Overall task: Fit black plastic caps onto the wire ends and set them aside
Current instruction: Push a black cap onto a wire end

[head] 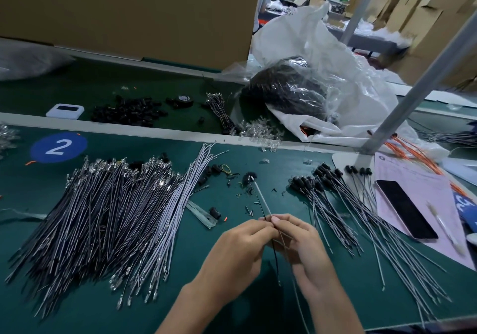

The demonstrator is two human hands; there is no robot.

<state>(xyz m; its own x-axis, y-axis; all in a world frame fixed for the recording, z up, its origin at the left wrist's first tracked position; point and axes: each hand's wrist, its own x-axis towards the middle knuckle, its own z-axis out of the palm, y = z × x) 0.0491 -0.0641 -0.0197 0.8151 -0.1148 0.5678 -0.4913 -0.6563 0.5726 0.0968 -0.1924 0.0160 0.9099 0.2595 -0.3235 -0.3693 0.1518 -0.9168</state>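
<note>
Hands at work on a green surface: the left hand and right hand meet at centre, fingers curled in and pinching a thin wire between their tips. The wire runs away from the person, with a black cap at its far tip, resting on the surface. A broad heap of uncapped wires lies to the left and a fan of capped wires to the right. Loose black caps are piled on the far strip. A smartphone rests on pink paper at right.
</note>
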